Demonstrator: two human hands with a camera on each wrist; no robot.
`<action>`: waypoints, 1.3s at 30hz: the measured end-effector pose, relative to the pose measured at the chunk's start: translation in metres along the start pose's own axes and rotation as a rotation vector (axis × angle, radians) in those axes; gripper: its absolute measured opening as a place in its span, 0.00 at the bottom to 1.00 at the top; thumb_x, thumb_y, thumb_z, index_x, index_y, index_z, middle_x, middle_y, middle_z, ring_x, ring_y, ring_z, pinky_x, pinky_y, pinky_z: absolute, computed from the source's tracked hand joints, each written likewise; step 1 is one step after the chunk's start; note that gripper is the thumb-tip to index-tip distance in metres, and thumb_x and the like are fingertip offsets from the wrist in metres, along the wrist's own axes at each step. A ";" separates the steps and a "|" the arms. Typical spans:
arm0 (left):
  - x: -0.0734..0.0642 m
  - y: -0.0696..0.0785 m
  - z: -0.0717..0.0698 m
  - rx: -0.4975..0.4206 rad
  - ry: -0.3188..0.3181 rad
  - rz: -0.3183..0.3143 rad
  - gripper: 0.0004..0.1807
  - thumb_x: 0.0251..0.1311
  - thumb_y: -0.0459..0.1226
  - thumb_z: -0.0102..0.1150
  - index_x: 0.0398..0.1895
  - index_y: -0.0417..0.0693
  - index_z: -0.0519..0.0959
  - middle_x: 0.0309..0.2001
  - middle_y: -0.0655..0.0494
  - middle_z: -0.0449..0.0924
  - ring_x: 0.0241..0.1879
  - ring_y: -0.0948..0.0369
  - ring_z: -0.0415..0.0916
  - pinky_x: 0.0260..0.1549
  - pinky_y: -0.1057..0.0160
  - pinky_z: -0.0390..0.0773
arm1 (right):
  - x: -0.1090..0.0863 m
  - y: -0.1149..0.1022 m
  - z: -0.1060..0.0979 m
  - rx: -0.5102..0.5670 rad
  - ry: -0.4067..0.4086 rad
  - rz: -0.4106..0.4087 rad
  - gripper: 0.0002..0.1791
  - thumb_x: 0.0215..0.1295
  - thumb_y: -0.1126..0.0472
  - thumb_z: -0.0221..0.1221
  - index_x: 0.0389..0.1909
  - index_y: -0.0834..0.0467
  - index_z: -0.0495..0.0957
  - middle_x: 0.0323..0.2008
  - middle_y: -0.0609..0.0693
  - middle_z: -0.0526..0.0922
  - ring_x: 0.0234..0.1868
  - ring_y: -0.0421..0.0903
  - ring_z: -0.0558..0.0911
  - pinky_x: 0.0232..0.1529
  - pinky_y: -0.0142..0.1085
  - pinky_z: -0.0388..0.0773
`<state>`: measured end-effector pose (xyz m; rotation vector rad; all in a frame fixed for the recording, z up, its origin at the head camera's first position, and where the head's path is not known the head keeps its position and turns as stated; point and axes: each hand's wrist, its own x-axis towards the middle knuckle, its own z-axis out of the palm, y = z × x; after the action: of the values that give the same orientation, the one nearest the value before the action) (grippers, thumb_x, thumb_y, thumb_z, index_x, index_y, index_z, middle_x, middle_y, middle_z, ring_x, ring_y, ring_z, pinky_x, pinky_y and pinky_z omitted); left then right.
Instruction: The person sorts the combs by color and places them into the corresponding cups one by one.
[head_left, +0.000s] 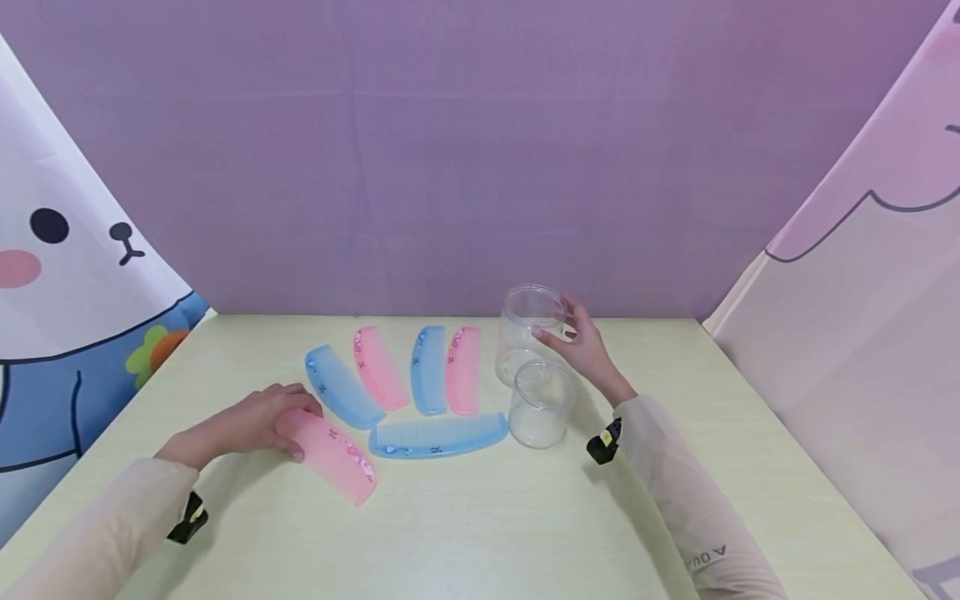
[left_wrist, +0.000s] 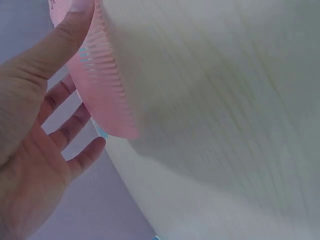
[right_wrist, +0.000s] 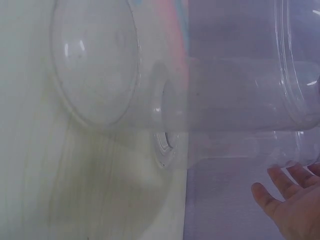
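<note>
My left hand (head_left: 258, 421) pinches one end of a pink comb (head_left: 333, 458) at the front left. In the left wrist view the thumb lies over the comb (left_wrist: 102, 102), whose teeth face the table; the other fingers are spread behind it. My right hand (head_left: 588, 354) holds a tall clear jar (head_left: 513, 337) near its rim, thumb in front and fingers at the far side. Right in front of that stands a shorter clear jar (head_left: 540, 417). In the right wrist view fingertips touch the rear jar (right_wrist: 235, 150); the thumb is hidden there.
Combs lie between the hands: a blue one (head_left: 345, 392), a pink one (head_left: 381, 371), a blue one (head_left: 429, 375), a pink one (head_left: 463, 375), and a sideways blue one (head_left: 438, 437) touching or nearly touching the shorter jar. A purple cloth (head_left: 450, 167) hangs behind the table (head_left: 480, 533).
</note>
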<state>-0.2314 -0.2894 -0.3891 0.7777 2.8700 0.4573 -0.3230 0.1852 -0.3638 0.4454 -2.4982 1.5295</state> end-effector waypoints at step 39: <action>0.003 -0.005 -0.035 -0.224 -0.118 0.089 0.12 0.52 0.38 0.62 0.40 0.52 0.75 0.36 0.62 0.76 0.37 0.66 0.69 0.38 0.72 0.75 | -0.001 -0.001 -0.001 0.002 -0.011 0.003 0.45 0.57 0.53 0.62 0.69 0.59 0.47 0.66 0.61 0.58 0.65 0.59 0.62 0.62 0.54 0.62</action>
<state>-0.2441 -0.3009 -0.3584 0.8625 2.6259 0.7048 -0.3219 0.1863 -0.3626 0.4520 -2.5067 1.5349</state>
